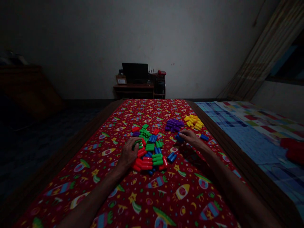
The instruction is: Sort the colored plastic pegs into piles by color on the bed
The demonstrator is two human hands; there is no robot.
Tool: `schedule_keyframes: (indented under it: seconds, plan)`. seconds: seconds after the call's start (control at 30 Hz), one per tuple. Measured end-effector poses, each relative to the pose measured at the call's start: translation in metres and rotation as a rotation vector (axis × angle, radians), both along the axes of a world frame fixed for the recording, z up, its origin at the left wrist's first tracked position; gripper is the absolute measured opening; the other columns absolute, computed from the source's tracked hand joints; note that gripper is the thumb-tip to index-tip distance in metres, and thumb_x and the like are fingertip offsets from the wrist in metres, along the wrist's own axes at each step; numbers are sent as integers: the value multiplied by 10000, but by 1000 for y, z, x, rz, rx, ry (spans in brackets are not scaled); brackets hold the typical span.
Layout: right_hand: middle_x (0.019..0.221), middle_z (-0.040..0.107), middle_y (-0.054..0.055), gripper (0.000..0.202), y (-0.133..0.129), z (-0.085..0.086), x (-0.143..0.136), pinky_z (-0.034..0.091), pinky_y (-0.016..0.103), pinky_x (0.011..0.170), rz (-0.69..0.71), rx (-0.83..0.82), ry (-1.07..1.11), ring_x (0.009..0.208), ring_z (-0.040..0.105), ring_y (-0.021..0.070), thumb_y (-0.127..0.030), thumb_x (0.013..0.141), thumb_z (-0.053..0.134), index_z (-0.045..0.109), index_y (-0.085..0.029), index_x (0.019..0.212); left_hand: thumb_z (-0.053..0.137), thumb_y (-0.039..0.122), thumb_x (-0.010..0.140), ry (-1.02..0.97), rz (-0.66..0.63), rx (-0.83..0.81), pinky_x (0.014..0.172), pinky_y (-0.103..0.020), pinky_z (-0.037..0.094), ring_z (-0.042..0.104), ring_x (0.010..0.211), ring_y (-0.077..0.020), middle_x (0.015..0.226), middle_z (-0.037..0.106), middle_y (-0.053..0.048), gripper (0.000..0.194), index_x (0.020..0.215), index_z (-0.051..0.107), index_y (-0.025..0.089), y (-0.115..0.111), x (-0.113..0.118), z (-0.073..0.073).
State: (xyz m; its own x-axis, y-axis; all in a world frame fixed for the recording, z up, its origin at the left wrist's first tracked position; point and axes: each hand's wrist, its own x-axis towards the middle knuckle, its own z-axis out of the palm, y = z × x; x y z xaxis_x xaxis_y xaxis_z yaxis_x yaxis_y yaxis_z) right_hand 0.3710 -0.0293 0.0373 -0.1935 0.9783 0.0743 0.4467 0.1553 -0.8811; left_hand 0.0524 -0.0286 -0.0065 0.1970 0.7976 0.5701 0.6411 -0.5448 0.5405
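Note:
Red, green and blue plastic blocks lie in a mixed pile point(150, 147) on the red patterned cloth, a purple block point(136, 134) at its far left. My left hand point(129, 152) rests at the pile's left edge, fingers curved over a green block point(137, 145). Right of the pile, my right hand point(190, 138) pinches a blue block point(179, 137) with thumb and fingers. Beyond it sit a purple heap point(174, 125) and a yellow heap point(193, 122). One blue block point(204, 137) lies right of my right hand, another point(171, 157) beside the pile.
The cloth point(152, 109) covers a long surface with dark wooden edges. Behind it, a desk point(134, 85) with a monitor point(135, 72) stands by the wall. To the right are a blue checked bedspread point(239, 133), a red cloth point(293, 148) and a curtain point(258, 60).

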Motion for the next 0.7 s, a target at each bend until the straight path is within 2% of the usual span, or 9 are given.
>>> schedule_keyframes:
  seconds: [0.13,0.23,0.3,0.4,0.6,0.7]
  plan:
    - [594,437,-19,526,-3,1,-2,312,224,498,60,56,28,541,395,96,-681,742,495,508,-161,669,377,257,858,-11,14,40,921,-373,474,594,996,-223,1028,651,-81,273,974,615,188,1,0,1]
    - [598,461,-12,517,-1,0,-4,319,226,512,106,110,0,543,401,98,-651,808,426,514,-160,672,367,254,867,4,-5,67,909,-366,479,599,986,-222,1007,652,-87,279,969,615,177,0,0,2]
    - [630,529,9,473,1,0,2,342,236,547,45,184,-145,567,453,114,-576,841,423,568,-146,704,363,256,874,13,-10,69,906,-360,480,601,984,-219,1001,650,-89,282,971,614,172,-1,0,1]
    - [720,640,58,359,1,1,24,368,254,608,-99,253,-485,654,555,158,-413,866,453,662,-135,779,361,257,876,11,1,58,913,-358,479,600,989,-217,1012,647,-91,285,973,615,173,-1,-1,-1]
    - [800,696,113,281,-9,8,66,399,260,618,-288,90,-911,735,630,203,-330,867,501,719,-156,833,366,244,865,-5,-4,31,908,-372,485,604,979,-219,1017,653,-83,279,979,615,191,0,-2,-1]
    - [952,686,150,230,-10,6,72,437,287,707,-374,142,-986,879,629,241,-248,832,539,713,-144,941,366,234,859,-4,-3,29,915,-376,484,604,985,-219,1020,654,-84,272,974,609,195,-1,-1,-1]
